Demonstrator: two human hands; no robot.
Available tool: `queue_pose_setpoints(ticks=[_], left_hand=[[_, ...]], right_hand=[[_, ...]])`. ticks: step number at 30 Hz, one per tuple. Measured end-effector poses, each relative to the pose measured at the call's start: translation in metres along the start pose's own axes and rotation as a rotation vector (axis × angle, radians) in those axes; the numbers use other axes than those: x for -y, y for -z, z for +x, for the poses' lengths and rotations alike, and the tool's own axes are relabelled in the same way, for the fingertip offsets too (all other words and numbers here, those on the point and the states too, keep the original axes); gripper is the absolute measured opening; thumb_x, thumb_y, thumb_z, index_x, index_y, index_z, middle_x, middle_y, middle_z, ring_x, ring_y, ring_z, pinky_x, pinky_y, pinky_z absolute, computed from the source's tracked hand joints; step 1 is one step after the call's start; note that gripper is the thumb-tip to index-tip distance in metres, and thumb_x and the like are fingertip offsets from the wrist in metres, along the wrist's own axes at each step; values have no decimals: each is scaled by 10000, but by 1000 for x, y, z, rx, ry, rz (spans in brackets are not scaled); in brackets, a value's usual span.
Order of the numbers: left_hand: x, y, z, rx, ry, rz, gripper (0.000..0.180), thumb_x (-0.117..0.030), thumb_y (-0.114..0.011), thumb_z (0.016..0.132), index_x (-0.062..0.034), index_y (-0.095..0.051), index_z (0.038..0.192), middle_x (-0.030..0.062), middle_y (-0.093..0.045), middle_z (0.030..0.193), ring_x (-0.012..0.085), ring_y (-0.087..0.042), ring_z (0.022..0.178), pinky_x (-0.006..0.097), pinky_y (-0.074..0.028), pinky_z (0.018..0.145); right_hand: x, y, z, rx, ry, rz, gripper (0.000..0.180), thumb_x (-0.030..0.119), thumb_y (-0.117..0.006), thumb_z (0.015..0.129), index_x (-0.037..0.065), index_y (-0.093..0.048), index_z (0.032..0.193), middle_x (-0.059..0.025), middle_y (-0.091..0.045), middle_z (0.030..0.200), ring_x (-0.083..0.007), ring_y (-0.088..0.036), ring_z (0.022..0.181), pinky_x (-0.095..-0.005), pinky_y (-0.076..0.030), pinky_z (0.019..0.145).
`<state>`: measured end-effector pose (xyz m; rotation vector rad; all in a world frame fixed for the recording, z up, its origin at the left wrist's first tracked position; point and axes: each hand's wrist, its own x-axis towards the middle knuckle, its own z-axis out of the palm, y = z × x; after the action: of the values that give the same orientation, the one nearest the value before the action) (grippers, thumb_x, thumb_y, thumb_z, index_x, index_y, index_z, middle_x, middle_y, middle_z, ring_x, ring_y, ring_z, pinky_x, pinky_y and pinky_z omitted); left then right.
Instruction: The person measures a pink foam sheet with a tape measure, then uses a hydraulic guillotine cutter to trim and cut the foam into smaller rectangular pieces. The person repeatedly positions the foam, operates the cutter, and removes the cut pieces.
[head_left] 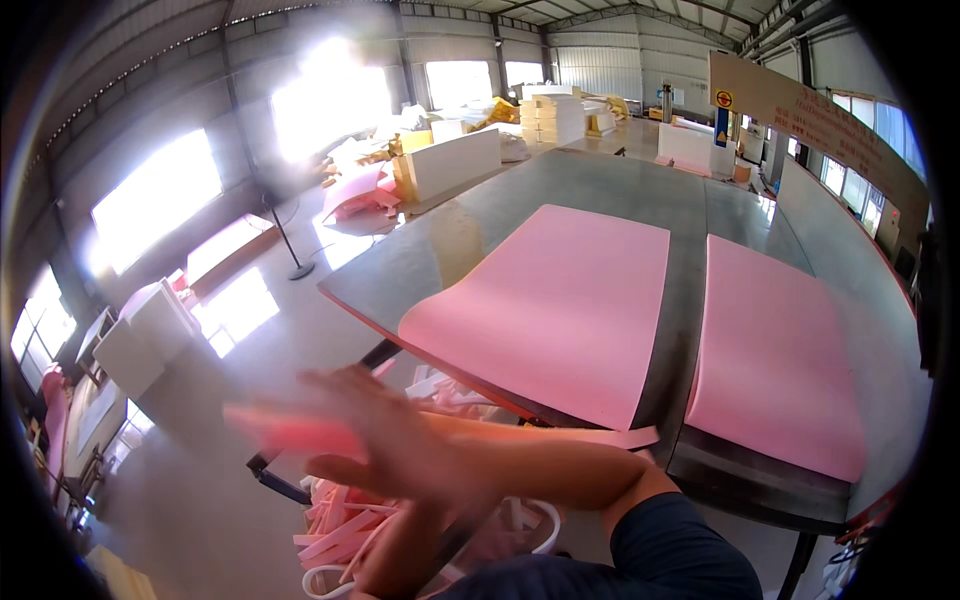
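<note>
A long, narrow pink foam strip stretches from beside the table's near edge leftward past my hands, its left end smeared by motion. My right hand reaches across to the left, thumb and fingers on either side of the strip, and appears to be closed on it, though blurred. My left forearm rises from the lower edge and meets the right wrist. Behind that wrist my left hand is mostly hidden, its fingers not distinguishable. Beyond lie a large pink foam sheet, curled at its left edge, and another pink sheet.
A grey metal table with a lengthwise gap fills the right side. Loose pink offcuts are heaped below my hands. White foam blocks stand beyond the table. At left are a stand with a round base and a white block.
</note>
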<state>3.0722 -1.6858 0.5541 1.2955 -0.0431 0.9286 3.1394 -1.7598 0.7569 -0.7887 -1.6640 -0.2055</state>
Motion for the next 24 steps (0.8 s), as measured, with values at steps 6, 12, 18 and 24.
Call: queue_pose_setpoints(ticks=[6, 12, 18, 24], left_hand=[[-99, 12, 64, -654, -483, 57, 254, -271, -639, 916, -68, -539, 1032, 57, -553, 944, 196, -566, 943, 367, -464, 943], [-143, 82, 48, -1065, -583, 445, 284, -189, -724, 857, -51, -549, 1034, 54, -539, 889, 188, -581, 807, 340, -523, 709], [-184, 80, 20, -1219, -407, 310, 354, -171, -718, 852, -19, -528, 1108, 70, -538, 925, 212, -579, 840, 346, -510, 753], [-188, 116, -36, -1166, -486, 234, 154, -131, -673, 856, -72, -544, 915, 27, -507, 780, 151, -527, 710, 292, -462, 700]], right_hand=[[-111, 43, -140, 742, -950, 648, 1038, 511, -765, 784, 19, -226, 1522, -255, -478, 1401, -361, -519, 1259, -439, -405, 1055], [-83, -25, -189, 464, -677, 333, 911, 406, -777, 802, 18, -312, 1482, -261, -561, 1295, -356, -580, 1174, -415, -452, 998], [-83, -60, -181, 457, -913, 438, 378, 297, -526, 945, -7, -606, 1155, -203, -674, 1100, -341, -663, 982, -419, -502, 855], [-134, -98, -176, 763, -689, -287, 350, 245, -439, 931, -26, -640, 1020, -216, -696, 962, -349, -679, 896, -436, -520, 758]])
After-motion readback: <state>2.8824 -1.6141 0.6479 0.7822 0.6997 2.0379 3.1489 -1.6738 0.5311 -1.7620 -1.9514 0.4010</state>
